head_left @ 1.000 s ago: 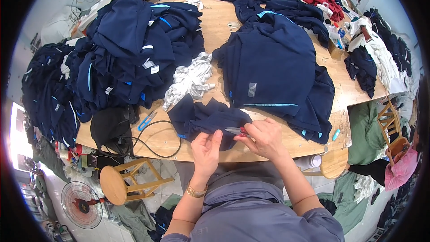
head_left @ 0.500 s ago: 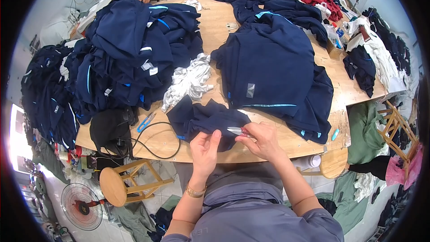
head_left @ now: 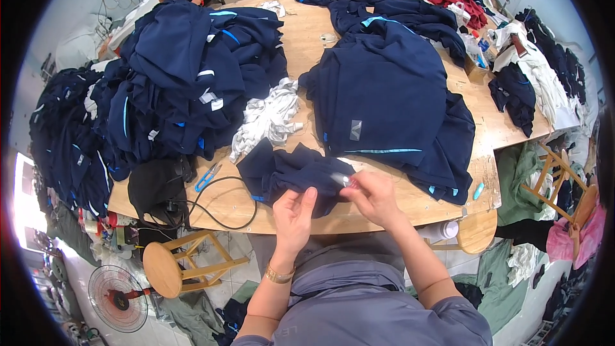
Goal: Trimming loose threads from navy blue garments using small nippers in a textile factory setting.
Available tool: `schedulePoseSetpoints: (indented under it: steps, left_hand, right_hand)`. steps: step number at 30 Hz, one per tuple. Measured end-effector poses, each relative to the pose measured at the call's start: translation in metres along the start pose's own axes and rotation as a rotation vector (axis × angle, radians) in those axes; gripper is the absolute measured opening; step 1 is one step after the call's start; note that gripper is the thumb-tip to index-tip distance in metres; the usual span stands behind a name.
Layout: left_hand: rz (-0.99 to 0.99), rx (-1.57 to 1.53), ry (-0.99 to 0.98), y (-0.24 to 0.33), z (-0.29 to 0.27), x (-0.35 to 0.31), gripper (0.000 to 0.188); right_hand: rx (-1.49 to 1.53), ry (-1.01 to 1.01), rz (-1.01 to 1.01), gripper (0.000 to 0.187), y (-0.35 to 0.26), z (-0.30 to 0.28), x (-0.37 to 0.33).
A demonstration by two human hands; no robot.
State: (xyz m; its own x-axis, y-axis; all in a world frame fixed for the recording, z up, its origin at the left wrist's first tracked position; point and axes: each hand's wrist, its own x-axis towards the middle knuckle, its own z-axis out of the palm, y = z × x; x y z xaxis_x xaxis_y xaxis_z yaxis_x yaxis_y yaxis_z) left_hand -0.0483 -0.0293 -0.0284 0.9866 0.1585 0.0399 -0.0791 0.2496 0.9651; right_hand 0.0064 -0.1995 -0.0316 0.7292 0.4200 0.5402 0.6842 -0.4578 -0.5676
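Note:
A small navy garment (head_left: 291,170) lies crumpled at the near edge of the table. My left hand (head_left: 293,218) is closed on its near edge, thumb raised against the fingers. My right hand (head_left: 373,200) grips a pair of thread snips (head_left: 340,179), whose silvery blades are blurred and point left over the cloth. Only a bit of reddish handle shows between the fingers. Whether the blades touch the fabric, I cannot tell. Just beyond the garment lies a heap of white cloth strips (head_left: 268,118).
A tall pile of navy garments (head_left: 186,83) stands at left, a flatter navy stack (head_left: 384,96) at right. Blue-handled snips (head_left: 206,178), a black bag (head_left: 157,186) and a looping cable (head_left: 224,225) lie left of my hands. Two people sit across the table; wooden stools (head_left: 162,269) stand below.
The snips in my right hand have tilted, their blades now blurred and angled further up. My left hand has hardly moved. Across the table, one person's hands have shifted slightly.

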Motion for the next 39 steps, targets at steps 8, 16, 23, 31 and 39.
schedulePoseSetpoints:
  steps: [8, 16, 23, 31, 39]
  left_hand:
    - [-0.071, -0.129, -0.059, -0.031, -0.003, 0.007, 0.02]
    - [-0.225, 0.766, -0.202, -0.019, -0.001, -0.002, 0.041]
    - [-0.713, 0.053, -0.003, -0.002, 0.002, 0.013, 0.028]
    - [-0.648, -0.607, -0.19, -0.017, -0.028, 0.051, 0.033]
    - [-0.473, -1.238, -0.285, -0.006, 0.025, 0.04, 0.036]
  right_hand:
    - [0.421, 0.05, 0.355, 0.039, 0.006, 0.019, 0.005]
    - [0.119, -0.102, 0.171, 0.028, 0.021, 0.012, -0.014]
    - [-0.05, -0.038, -0.196, 0.021, 0.003, 0.009, -0.008]
    - [-0.272, 0.065, -0.367, 0.011, -0.005, -0.007, 0.011]
    - [0.139, 0.352, 0.118, 0.02, 0.016, 0.0, 0.007]
